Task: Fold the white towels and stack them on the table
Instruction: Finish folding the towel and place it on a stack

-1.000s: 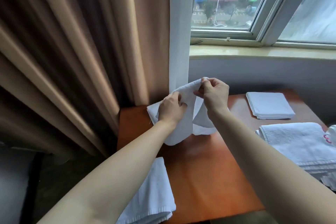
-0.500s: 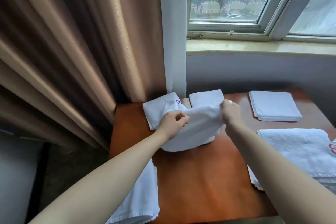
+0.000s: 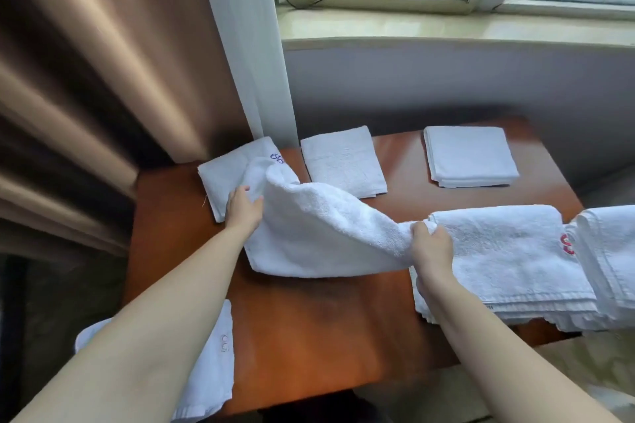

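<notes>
The white towel (image 3: 323, 233) hangs stretched between both hands above the middle of the table (image 3: 309, 336), its lower edge touching the wood, probably held taut so it can be laid flat for folding. The left hand (image 3: 242, 209) grips its far-left corner, fingers curled into the cloth; the right hand (image 3: 431, 245) pinches the right edge beside the large towel pile (image 3: 515, 261). Three folded towels (image 3: 470, 154) sit along the far edge, likely kept clear as stacking spots

I can't see the left hand's (image 3: 243, 208) fingertips; the held towel (image 3: 323, 230) covers them, along with part of the embroidered towel (image 3: 226, 178) beyond. Right of my right hand (image 3: 431, 247), the towel pile (image 3: 515, 261) runs off frame.
</notes>
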A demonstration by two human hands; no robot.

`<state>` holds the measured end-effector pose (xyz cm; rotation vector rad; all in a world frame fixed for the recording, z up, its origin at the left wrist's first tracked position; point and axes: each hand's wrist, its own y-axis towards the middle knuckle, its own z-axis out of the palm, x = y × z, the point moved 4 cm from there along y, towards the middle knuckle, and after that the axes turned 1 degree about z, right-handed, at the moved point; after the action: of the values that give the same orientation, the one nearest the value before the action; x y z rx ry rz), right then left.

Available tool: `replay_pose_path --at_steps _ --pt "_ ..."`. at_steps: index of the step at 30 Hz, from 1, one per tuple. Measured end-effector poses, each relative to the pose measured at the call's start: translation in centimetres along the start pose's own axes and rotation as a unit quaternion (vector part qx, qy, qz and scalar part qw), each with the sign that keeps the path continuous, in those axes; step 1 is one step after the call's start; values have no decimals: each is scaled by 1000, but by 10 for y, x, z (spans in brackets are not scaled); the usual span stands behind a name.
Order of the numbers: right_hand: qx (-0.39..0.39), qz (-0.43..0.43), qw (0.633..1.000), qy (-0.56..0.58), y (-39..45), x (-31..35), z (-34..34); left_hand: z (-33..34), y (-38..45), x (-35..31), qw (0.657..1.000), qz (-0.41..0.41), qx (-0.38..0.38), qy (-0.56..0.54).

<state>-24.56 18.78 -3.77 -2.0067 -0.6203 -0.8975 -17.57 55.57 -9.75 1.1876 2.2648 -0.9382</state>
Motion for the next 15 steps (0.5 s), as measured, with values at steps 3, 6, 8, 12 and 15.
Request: replay_pose_path --at_steps 3,6,8,12,15 --pt "12 -9 1000 -1 2 -8 -1 -1 33 -6 998 28 -22 59" --pt "20 -12 1000 0 0 -13 3 9 55 -6 992 5 29 121" --pt "28 -8 1000 3 -2 -16 8 15 61 -4 990 -43 61 122" --pt "26 -2 999 34 0 -19 17 10 63 -5 998 -59 -8 27" --pt "23 8 998 51 4 -18 20 4 45 -25 991 -39 -5 -132"
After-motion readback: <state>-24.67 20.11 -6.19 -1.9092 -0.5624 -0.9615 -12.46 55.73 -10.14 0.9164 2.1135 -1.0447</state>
